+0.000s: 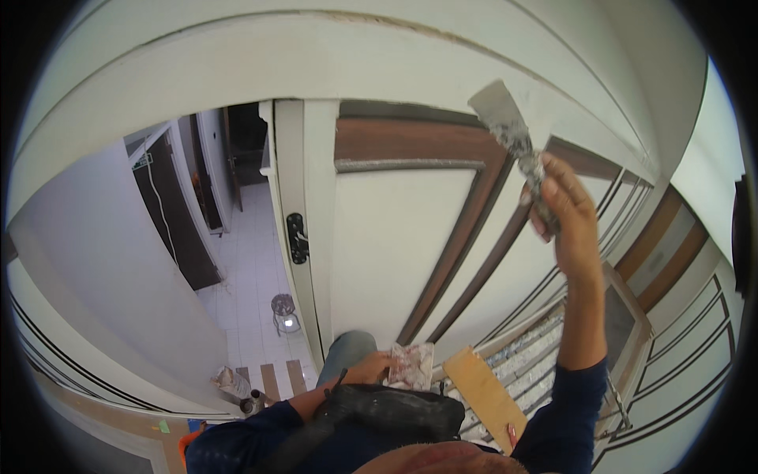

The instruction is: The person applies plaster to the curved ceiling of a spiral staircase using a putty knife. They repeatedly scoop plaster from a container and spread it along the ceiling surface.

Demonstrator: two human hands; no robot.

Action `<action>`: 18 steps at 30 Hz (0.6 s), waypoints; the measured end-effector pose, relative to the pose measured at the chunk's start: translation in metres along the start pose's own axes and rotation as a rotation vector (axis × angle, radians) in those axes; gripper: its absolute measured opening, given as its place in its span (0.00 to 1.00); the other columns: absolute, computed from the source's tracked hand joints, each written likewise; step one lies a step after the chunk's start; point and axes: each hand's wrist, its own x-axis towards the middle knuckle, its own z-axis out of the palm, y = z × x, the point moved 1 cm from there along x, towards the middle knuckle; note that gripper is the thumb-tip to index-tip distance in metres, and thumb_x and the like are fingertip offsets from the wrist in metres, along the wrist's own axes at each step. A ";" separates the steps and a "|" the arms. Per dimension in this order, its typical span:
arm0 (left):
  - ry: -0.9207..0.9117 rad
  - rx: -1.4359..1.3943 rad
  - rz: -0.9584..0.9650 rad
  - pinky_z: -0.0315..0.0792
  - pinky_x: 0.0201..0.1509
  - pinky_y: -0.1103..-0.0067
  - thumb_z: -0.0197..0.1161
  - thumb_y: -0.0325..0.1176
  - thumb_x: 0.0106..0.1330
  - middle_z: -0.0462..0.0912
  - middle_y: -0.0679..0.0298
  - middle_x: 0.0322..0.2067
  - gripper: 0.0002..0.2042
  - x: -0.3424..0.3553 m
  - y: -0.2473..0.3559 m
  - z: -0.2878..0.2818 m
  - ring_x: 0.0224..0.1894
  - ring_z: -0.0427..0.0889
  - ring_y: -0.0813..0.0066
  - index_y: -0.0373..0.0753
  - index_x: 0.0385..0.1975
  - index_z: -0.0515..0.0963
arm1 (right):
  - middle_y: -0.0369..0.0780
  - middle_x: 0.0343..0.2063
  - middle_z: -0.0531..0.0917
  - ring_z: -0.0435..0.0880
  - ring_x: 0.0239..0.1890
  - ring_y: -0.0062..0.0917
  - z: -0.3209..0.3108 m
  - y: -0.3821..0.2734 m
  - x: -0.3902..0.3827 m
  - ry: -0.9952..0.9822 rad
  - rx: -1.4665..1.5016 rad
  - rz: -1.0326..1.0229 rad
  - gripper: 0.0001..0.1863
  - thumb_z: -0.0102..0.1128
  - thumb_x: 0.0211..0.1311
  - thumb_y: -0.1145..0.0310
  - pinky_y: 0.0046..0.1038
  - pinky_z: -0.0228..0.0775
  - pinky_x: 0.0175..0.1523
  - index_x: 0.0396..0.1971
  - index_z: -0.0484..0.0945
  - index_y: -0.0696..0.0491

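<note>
My right hand is raised at the upper right, its fingers wrapped round the handle of a putty knife. The wide blade points up and left, close to the pale beam over the door, and whitish filler is caked on its lower part and handle. Low in the middle, my left hand grips the edge of a flat, roughly square piece smeared white and reddish. What that piece is made of I cannot make out. A white door with brown trim stands in front of me.
A tan board lies on a paint-spotted slatted platform at the lower right. Left of the door frame, an opening shows a white tiled floor with a small round stool. A black door handle juts from the door edge.
</note>
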 end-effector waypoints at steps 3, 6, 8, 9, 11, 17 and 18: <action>0.029 -0.110 0.089 0.79 0.53 0.73 0.57 0.28 0.72 0.83 0.57 0.49 0.15 -0.011 0.042 0.019 0.47 0.84 0.70 0.29 0.55 0.75 | 0.37 0.29 0.81 0.73 0.21 0.15 0.012 0.076 -0.068 0.048 0.226 0.126 0.24 0.58 0.70 0.59 0.16 0.60 0.23 0.59 0.74 0.58; 0.118 -0.066 0.185 0.79 0.53 0.73 0.54 0.28 0.72 0.82 0.58 0.50 0.16 -0.004 0.064 0.010 0.49 0.83 0.71 0.28 0.57 0.72 | 0.38 0.29 0.81 0.71 0.19 0.15 0.025 0.132 -0.141 0.147 0.451 0.364 0.22 0.56 0.70 0.61 0.17 0.60 0.22 0.57 0.74 0.59; 0.079 -0.139 0.272 0.78 0.59 0.70 0.53 0.29 0.72 0.80 0.54 0.55 0.20 -0.021 0.084 0.029 0.53 0.82 0.67 0.26 0.60 0.68 | 0.37 0.30 0.80 0.71 0.20 0.15 0.031 0.159 -0.181 0.202 0.461 0.445 0.22 0.57 0.71 0.61 0.17 0.60 0.23 0.57 0.74 0.60; 0.126 -0.127 0.262 0.79 0.52 0.73 0.54 0.29 0.73 0.80 0.54 0.55 0.19 -0.023 0.087 0.024 0.50 0.83 0.68 0.27 0.60 0.69 | 0.37 0.33 0.81 0.71 0.22 0.14 0.033 0.172 -0.202 0.215 0.395 0.461 0.21 0.57 0.71 0.62 0.17 0.61 0.26 0.57 0.73 0.60; 0.115 -0.119 0.286 0.79 0.54 0.72 0.54 0.29 0.73 0.80 0.54 0.54 0.19 -0.022 0.104 0.043 0.51 0.83 0.67 0.27 0.60 0.69 | 0.36 0.37 0.81 0.71 0.26 0.14 0.029 0.196 -0.234 0.260 0.266 0.458 0.20 0.57 0.71 0.65 0.16 0.64 0.31 0.58 0.73 0.59; 0.062 -0.056 0.121 0.77 0.58 0.70 0.55 0.30 0.73 0.80 0.54 0.54 0.20 -0.008 0.120 0.064 0.56 0.80 0.66 0.27 0.60 0.68 | 0.37 0.41 0.81 0.73 0.31 0.15 0.051 0.229 -0.295 0.405 0.076 0.479 0.19 0.57 0.72 0.69 0.18 0.67 0.36 0.59 0.72 0.57; 0.057 -0.055 0.129 0.76 0.59 0.70 0.54 0.30 0.73 0.79 0.54 0.55 0.20 -0.002 0.118 0.054 0.57 0.80 0.66 0.27 0.61 0.68 | 0.37 0.39 0.81 0.73 0.29 0.15 0.052 0.230 -0.299 0.447 0.085 0.522 0.18 0.57 0.71 0.68 0.19 0.68 0.35 0.58 0.72 0.57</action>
